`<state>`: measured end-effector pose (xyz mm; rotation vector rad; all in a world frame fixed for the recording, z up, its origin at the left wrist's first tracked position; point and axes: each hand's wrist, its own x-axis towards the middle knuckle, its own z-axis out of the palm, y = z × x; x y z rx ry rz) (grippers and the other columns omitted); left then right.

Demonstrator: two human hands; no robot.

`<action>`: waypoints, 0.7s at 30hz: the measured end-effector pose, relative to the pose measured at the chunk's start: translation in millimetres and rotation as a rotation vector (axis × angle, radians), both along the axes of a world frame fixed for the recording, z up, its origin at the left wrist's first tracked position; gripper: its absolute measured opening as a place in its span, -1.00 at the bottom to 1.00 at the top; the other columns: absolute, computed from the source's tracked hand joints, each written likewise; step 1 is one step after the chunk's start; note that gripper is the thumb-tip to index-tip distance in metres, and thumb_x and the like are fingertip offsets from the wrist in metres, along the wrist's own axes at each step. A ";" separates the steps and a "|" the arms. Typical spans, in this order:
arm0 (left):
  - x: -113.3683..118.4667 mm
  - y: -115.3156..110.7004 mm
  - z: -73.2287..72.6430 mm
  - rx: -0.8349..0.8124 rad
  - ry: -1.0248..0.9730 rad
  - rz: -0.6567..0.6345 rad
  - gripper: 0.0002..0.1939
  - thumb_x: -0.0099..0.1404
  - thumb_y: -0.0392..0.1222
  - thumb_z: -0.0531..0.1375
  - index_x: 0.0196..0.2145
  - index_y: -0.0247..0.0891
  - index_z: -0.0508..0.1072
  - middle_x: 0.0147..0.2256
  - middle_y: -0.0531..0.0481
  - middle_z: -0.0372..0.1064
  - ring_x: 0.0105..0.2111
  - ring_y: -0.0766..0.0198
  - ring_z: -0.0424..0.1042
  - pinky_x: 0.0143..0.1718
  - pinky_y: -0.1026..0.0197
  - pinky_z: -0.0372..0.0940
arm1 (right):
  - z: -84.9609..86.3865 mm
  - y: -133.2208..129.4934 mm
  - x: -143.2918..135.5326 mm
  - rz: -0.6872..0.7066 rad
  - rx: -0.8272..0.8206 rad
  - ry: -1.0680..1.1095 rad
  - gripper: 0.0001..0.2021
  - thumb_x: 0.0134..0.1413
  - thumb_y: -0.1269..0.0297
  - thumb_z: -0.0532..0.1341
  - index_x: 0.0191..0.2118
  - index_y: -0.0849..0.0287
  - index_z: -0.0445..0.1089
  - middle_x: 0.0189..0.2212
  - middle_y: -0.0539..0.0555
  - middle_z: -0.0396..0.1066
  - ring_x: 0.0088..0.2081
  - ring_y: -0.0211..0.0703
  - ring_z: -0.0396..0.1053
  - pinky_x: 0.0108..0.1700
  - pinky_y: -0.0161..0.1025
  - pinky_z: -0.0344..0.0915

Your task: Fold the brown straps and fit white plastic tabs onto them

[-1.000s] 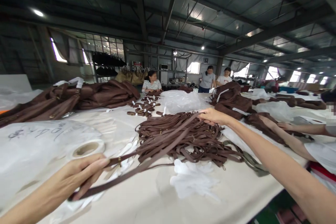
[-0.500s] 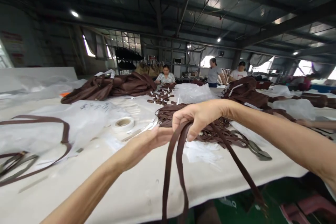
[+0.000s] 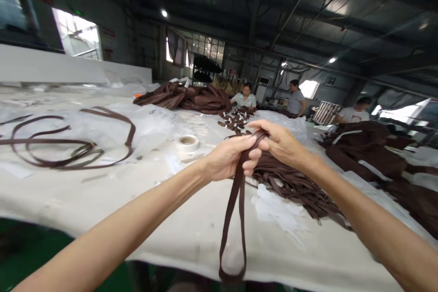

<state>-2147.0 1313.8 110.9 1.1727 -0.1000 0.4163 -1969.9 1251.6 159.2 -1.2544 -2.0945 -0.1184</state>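
Note:
My left hand (image 3: 227, 159) and my right hand (image 3: 278, 143) meet above the white-covered table (image 3: 178, 232), both closed on one brown strap (image 3: 236, 219). The strap is folded and hangs down from my hands in a long loop over the table's front edge. Just behind my hands lies a heap of brown straps (image 3: 294, 182). A white glove (image 3: 277, 207) lies on the table under my right forearm.
A roll of white tape (image 3: 187, 142) sits left of my hands. Loose brown straps (image 3: 68, 146) curl on clear plastic at far left. Brown bags (image 3: 191, 96) are piled at the back, more bags (image 3: 362, 150) at right. Three people work at the far end.
My left hand has come up to join my right hand on the strap, which now hangs as a shorter folded loop. The view has swung left.

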 end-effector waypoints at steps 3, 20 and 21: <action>4.1 7.5 0.8 -0.035 -0.003 0.029 -0.74 0.42 -0.07 0.12 -0.24 -0.36 0.43 -0.46 0.12 0.02 -0.60 0.48 0.07 -0.61 0.45 0.14 | -8.0 21.0 0.4 -0.022 -0.005 0.175 -0.76 0.09 0.39 0.08 -0.18 0.18 0.46 -0.31 0.00 0.47 -0.27 -0.21 0.41 -0.11 -0.23 0.34; -138.6 20.5 -105.8 0.105 0.540 0.182 -0.61 0.25 0.09 0.26 -0.50 -0.29 0.36 -0.60 0.09 0.15 -0.61 0.37 0.14 -0.55 0.31 0.11 | -7.0 50.4 110.6 0.024 -0.174 0.800 -0.95 -0.09 0.38 0.33 -0.44 0.08 0.51 -0.76 -0.08 0.12 -0.73 -0.37 0.14 -0.69 -0.35 0.05; -150.0 21.6 -106.2 0.187 0.577 0.241 -0.60 0.27 0.09 0.23 -0.51 -0.29 0.39 -0.58 0.05 0.21 -0.58 0.34 0.21 -0.49 0.28 0.17 | -6.6 49.3 108.4 0.015 -0.243 0.787 -0.98 -0.12 0.36 0.33 -0.46 0.11 0.49 -0.77 -0.11 0.07 -0.74 -0.40 0.07 -0.70 -0.37 -0.03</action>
